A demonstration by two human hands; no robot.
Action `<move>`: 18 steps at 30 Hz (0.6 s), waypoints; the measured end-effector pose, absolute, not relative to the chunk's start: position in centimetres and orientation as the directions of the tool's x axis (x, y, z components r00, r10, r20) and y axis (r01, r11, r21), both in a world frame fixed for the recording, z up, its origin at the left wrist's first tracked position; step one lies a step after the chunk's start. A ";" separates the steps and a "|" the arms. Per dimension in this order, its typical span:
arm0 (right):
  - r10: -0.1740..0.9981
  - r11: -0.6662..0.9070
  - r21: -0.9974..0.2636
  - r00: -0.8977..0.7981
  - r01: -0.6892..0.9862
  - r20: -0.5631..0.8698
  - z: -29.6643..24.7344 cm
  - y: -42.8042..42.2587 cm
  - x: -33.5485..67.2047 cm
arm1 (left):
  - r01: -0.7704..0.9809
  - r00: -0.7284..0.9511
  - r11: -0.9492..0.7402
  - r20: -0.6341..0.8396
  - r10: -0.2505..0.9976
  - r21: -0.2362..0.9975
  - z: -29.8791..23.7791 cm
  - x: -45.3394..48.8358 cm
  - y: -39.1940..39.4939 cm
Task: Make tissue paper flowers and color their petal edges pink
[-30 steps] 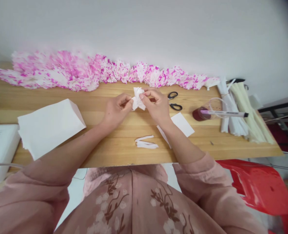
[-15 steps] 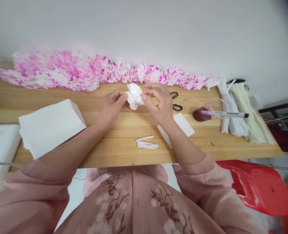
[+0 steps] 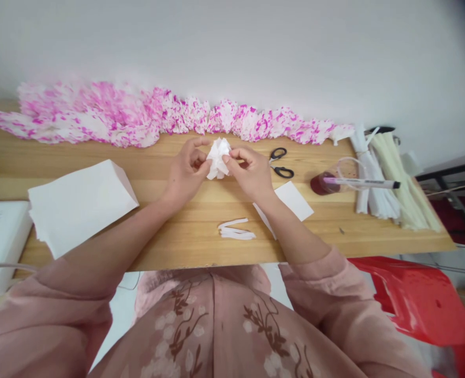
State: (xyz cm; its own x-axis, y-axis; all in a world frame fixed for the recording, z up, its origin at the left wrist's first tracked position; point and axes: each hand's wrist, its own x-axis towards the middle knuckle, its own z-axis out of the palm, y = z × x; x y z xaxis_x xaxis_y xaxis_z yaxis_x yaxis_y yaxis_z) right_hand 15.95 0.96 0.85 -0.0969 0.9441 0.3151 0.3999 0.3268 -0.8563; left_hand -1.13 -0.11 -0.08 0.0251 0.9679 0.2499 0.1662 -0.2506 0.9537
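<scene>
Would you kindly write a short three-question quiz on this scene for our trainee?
1. True or false: the right hand has its fingers on the paper flower.
2. Which colour are the handles of the scissors? A) red B) black C) green
3. Fill in the blank: seen from the wearer's side, the paper stack lies to the ____ of the strips.

Key: 1 true; 2 B; 3 left.

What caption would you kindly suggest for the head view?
Left hand and right hand on a ruffled white flower above a wooden table.
</scene>
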 end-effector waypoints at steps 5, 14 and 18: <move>0.973 0.230 -0.927 -0.072 0.297 0.219 0.8 1.5 16.3 | 0.022 0.018 -0.209 0.209 0.978 0.978 0.0 -1.3 0.1; 0.914 0.391 -0.836 -0.056 0.386 0.402 2.4 1.0 16.8 | -0.033 -0.068 -0.161 0.158 0.985 0.986 0.0 -1.7 0.7; 0.894 0.431 -0.781 -0.097 0.452 0.437 2.3 0.8 16.7 | -0.020 -0.090 -0.143 0.141 0.986 0.990 0.1 -1.7 0.8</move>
